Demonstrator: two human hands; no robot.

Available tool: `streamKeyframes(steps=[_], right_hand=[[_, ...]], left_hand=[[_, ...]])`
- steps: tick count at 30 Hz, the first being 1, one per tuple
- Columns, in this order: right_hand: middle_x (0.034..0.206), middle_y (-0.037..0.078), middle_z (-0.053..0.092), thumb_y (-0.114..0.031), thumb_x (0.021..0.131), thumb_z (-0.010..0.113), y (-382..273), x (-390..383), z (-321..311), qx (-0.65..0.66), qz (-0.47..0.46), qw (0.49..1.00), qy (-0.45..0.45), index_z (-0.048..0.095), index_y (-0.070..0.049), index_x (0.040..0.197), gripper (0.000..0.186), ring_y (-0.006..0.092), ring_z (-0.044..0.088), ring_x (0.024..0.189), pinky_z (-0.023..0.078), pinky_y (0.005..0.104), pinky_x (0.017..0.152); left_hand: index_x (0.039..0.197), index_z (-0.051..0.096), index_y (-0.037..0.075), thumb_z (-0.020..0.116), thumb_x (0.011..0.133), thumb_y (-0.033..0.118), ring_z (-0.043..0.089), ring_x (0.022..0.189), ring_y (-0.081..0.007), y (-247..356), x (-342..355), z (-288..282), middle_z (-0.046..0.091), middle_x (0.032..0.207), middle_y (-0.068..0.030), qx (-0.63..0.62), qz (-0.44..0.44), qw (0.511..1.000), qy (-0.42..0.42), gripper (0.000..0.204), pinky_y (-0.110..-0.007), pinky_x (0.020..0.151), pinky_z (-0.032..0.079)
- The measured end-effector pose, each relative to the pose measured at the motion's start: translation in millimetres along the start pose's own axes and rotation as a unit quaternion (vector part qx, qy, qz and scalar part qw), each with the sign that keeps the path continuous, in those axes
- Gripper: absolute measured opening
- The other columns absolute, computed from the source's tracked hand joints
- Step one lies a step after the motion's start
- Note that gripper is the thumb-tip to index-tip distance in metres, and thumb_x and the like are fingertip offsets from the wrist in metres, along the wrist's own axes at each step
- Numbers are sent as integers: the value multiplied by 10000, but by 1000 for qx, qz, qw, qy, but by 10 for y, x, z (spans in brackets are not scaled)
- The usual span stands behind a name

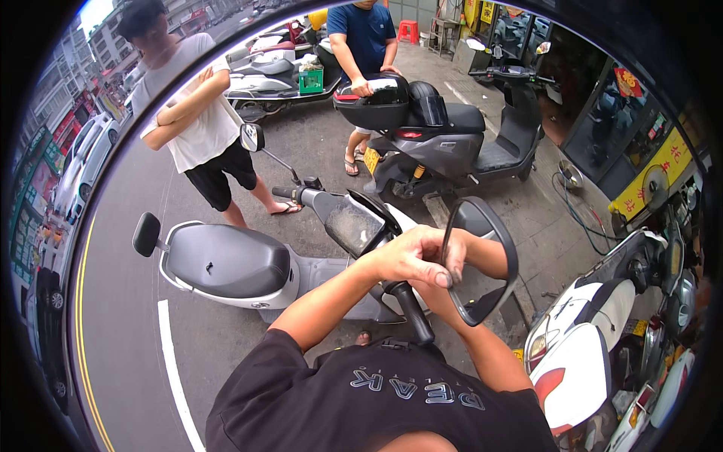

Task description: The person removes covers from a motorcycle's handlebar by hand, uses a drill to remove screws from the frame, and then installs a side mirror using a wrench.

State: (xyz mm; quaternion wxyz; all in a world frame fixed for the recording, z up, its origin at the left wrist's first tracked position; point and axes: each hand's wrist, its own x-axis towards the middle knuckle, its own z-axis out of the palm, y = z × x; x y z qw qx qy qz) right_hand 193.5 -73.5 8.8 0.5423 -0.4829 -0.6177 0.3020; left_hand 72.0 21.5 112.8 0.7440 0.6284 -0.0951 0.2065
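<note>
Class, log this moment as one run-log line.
left hand: gripping mirror rim | right hand: behind mirror, mostly hidden | scooter: parked underneath

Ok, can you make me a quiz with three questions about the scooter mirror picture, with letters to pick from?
1. Where is the mirror the person is working on?
A. on the ground
B. above the near handlebar grip of the white scooter
C. on the dark scooter's rear box

2. How many other people stand beyond the white scooter?
A. two
B. none
C. five

3. What is the left hand doing?
A. hanging free
B. holding a phone
C. gripping the mirror's edge

Answers:
1 B, the mirror sits just over the black grip at the handlebar.
2 A, one person in a white shirt and one in a blue shirt.
3 C, its fingers curl over the mirror's dark rim; the right hand is hidden behind it, beside the mirror.
</note>
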Motion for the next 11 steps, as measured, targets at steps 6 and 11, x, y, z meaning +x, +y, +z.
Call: streamKeyframes(steps=[6, 11], right_hand=[[941, -5, 577, -246, 902, 641, -480, 355, -435, 59, -21, 990, -126, 580, -23, 1117, 316, 77, 550, 834, 482, 236, 716], [1007, 6, 593, -453, 916, 620, 23, 1005, -374, 297, 19, 907, -297, 503, -33, 1268, 561, 87, 570, 843, 496, 248, 720]], left_hand=[[924, 609, 9, 673, 832, 519, 555, 620, -77, -26, -74, 83, 587, 760, -9, 66, 20, 989, 130, 522, -226, 553, 473], [999, 606, 49, 560, 849, 689, 516, 615, -20, 55, 12, 233, 573, 781, 16, 151, 72, 966, 197, 659, -174, 492, 424]])
